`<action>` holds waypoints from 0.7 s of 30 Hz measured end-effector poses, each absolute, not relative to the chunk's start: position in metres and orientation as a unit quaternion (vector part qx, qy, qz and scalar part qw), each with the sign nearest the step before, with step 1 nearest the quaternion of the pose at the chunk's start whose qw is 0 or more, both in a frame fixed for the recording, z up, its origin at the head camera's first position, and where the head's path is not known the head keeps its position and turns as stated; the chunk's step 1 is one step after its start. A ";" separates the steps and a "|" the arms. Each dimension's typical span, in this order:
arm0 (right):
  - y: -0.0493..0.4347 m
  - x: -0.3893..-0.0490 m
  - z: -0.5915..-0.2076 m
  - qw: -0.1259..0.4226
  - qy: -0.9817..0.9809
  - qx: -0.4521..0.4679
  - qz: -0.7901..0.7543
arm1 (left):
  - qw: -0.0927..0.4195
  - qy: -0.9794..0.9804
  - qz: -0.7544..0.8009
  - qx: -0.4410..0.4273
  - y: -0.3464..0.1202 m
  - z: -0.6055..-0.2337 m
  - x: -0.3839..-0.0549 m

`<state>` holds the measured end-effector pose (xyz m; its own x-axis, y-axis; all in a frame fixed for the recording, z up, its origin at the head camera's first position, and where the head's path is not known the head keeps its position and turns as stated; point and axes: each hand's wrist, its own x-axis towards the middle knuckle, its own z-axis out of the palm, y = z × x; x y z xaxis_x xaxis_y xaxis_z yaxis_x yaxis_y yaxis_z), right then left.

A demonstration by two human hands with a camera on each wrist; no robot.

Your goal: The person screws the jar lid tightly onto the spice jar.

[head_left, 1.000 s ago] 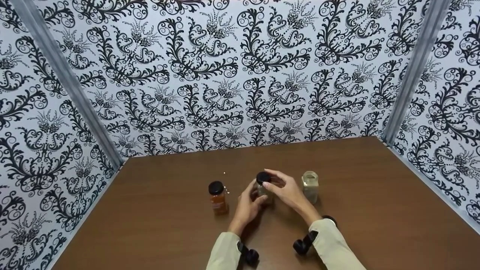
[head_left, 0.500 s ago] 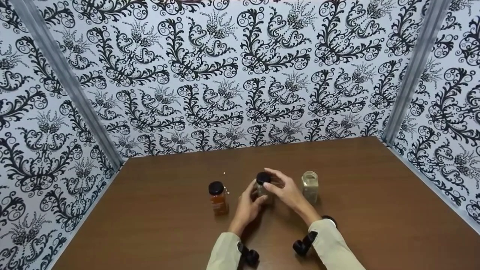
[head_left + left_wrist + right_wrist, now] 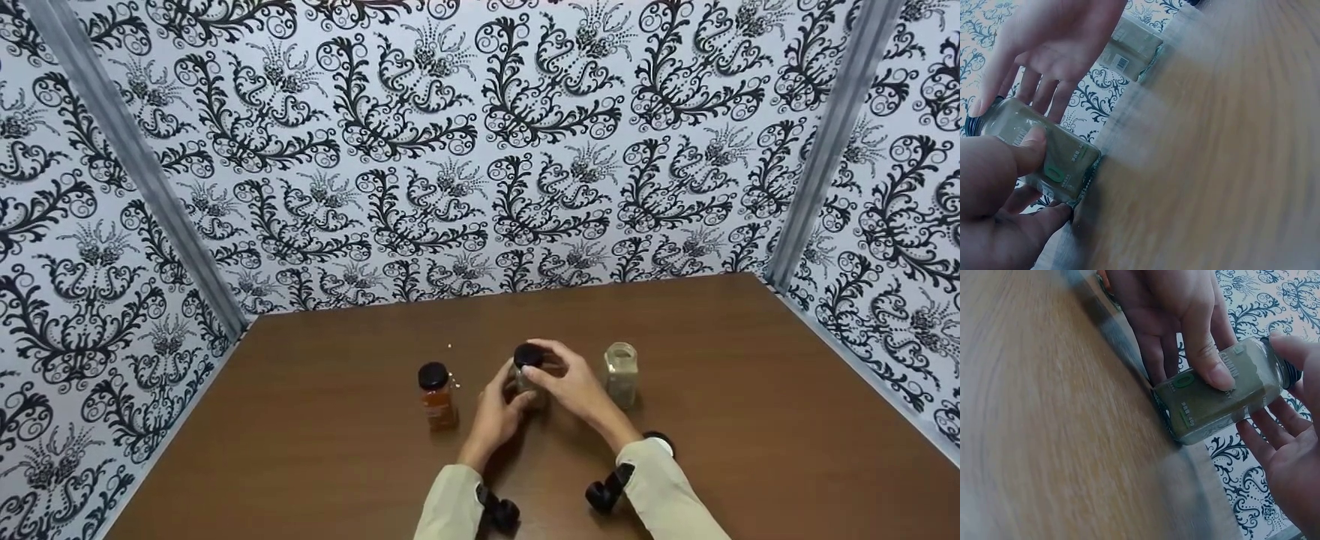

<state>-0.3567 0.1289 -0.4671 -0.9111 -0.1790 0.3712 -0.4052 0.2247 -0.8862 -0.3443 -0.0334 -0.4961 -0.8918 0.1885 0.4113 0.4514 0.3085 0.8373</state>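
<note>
A clear spice jar [image 3: 1252, 374] of greenish-brown powder stands upright on the table between the two hands, a black cap [image 3: 529, 355] on its top. My left hand [image 3: 495, 414] grips the jar's body, thumb across the label in both wrist views. With thumb and fingers my right hand [image 3: 576, 384] pinches the cap's rim. To the right stands a similar jar [image 3: 621, 379] without a cap, holding pale powder. A loose black cap [image 3: 661, 442], white inside, lies by the right sleeve and is partly hidden by it.
On the left stands a capped jar [image 3: 437, 397] of orange-red spice. Several small white crumbs [image 3: 454, 379] lie beside it on the brown table [image 3: 337, 450]. Patterned walls [image 3: 480, 150] enclose the table at the back and sides.
The right thumb shifts slightly to the left along the cap's rim. The jar and the left hand keep their places.
</note>
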 end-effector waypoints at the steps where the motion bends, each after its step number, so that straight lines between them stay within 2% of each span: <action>1: 0.129 -0.356 -0.467 0.093 -0.777 0.185 0.594 | 0.118 -0.800 -0.553 -0.199 -0.033 -0.496 -0.344; 13: 0.125 -0.358 -0.463 0.115 -0.765 0.184 0.606 | 0.115 -0.799 -0.555 -0.199 -0.034 -0.494 -0.344; 21: 0.128 -0.356 -0.462 0.099 -0.774 0.193 0.595 | 0.123 -0.799 -0.552 -0.205 -0.034 -0.496 -0.344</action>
